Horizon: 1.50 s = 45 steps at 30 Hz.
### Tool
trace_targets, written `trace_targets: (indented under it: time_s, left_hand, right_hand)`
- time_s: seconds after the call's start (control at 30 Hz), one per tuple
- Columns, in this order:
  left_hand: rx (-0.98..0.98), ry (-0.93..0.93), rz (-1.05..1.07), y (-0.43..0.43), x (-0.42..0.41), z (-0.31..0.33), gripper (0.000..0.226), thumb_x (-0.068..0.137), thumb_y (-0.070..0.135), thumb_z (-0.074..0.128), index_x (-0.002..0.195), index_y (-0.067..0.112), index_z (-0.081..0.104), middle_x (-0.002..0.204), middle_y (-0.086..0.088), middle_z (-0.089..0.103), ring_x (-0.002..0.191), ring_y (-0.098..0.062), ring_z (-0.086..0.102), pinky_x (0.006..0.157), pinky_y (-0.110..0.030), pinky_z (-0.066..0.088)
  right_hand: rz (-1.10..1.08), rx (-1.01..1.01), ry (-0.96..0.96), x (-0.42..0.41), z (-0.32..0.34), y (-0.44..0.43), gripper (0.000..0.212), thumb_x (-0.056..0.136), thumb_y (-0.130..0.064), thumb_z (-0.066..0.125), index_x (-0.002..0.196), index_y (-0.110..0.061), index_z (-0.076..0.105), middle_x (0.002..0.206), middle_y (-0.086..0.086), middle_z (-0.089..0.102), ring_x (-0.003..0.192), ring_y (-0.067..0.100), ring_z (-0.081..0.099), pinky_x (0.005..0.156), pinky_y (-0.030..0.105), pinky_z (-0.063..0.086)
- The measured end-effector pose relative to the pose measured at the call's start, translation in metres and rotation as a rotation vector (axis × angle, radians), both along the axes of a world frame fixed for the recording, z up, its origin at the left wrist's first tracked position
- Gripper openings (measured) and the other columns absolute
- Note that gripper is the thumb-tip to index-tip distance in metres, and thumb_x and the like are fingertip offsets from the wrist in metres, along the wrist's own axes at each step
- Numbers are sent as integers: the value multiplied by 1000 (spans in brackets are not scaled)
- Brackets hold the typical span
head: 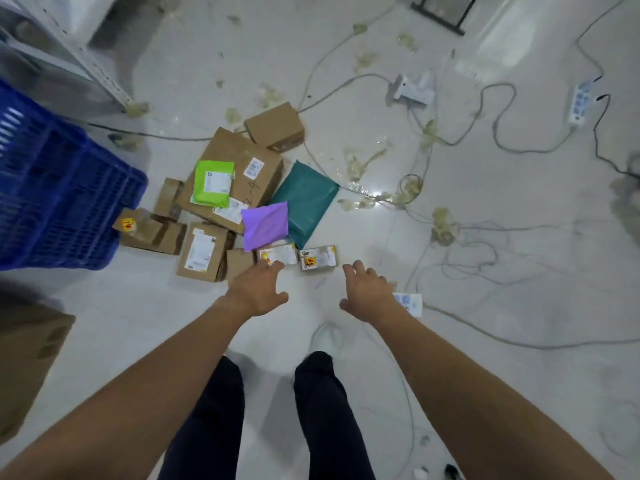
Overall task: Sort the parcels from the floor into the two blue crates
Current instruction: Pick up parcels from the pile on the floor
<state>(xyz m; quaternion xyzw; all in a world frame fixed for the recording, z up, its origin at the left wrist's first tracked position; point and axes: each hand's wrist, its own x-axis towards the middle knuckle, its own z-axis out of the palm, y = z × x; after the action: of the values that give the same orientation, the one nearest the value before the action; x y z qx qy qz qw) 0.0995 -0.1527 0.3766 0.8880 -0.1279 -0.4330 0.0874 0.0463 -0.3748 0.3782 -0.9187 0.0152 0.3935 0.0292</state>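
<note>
Both hands spread, apparently empty.

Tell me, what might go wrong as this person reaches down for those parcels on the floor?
1. Loose cables loop over the floor near the feet, and a power strip lies right beside the right hand, so a trip or snag seems possible.
2. The purple mailer overlaps the edge of the small labelled box that the left hand reaches for. Pulling the box out may drag the mailer along.
</note>
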Motion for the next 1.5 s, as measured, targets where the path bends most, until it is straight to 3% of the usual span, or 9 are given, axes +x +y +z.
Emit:
trace_targets:
  time_s: [0.27, 0.47, 0.67, 0.73, 0.8, 0.93, 1.13, 1.3, 1.5]
  left_hand:
    - [-2, -38, -22, -51, 4, -240, 59, 93, 34, 54, 148, 25, 36, 135, -7, 47, 123, -28, 51, 97, -38, 45]
    - [8, -237, -105, -79, 16, -384, 63, 92, 39, 58, 148, 22, 36, 143, -5, 45, 127, -25, 44, 99, -39, 43]
    - [13, -429, -280, -95, 35, -482, 88, 79, 56, 72, 147, 17, 32, 140, -6, 45, 130, -26, 41, 114, -41, 28]
    - [47, -446, -329, -97, 39, -500, 95, 77, 55, 74, 149, 14, 27, 141, -8, 43, 132, -27, 40, 118, -42, 22]
    - [54, -450, -317, -99, 43, -509, 97, 76, 54, 76, 149, 13, 27, 142, -8, 43, 132, -27, 41, 119, -43, 19]
    - [9, -426, -303, -99, 48, -503, 94, 73, 56, 77, 145, 15, 33, 136, -5, 47, 125, -25, 46, 118, -42, 25]
    - [-29, -400, -249, -92, 61, -436, 87, 68, 50, 81, 137, 19, 39, 127, -4, 48, 113, -24, 49, 103, -38, 38]
    - [-51, -380, -171, -74, 70, -329, 85, 63, 46, 82, 134, 20, 42, 124, -3, 48, 105, -24, 52, 87, -38, 43]
    - [-33, -372, -74, -42, 56, -143, 86, 63, 45, 80, 136, 19, 42, 125, -3, 48, 109, -25, 54, 85, -37, 48]
  right_hand:
    - [-132, 49, -40, 2, -233, -40, 57, 87, -29, 61, 137, -13, 38, 130, 6, 43, 113, 30, 52, 81, 38, 44]
    - [-102, 52, -116, 15, -384, -52, 71, 86, -30, 63, 146, -15, 28, 138, 5, 39, 117, 29, 48, 83, 40, 46]
    - [99, 45, -265, 44, -481, -74, 89, 84, -23, 63, 156, -16, 10, 163, 2, 7, 146, 26, 19, 112, 44, 31]
    - [152, 58, -276, 54, -497, -76, 91, 86, -24, 64, 156, -15, 7, 164, 3, 7, 149, 24, 14, 116, 44, 26]
    - [189, 47, -300, 63, -506, -77, 91, 84, -23, 66, 156, -13, 10, 161, 4, 17, 145, 24, 21, 114, 44, 28]
    - [201, 58, -300, 70, -501, -78, 88, 74, -32, 76, 146, -14, 28, 138, 4, 42, 120, 25, 46, 97, 42, 44]
    - [133, 106, -307, 76, -426, -76, 81, 73, -37, 77, 138, -17, 34, 127, 2, 45, 106, 22, 50, 88, 39, 47]
    - [118, 129, -291, 82, -311, -62, 81, 75, -35, 75, 141, -17, 32, 129, 3, 44, 110, 22, 48, 89, 37, 43]
    - [213, 148, -258, 88, -129, -34, 90, 72, -35, 78, 144, -15, 28, 133, 4, 39, 111, 25, 48, 88, 38, 43]
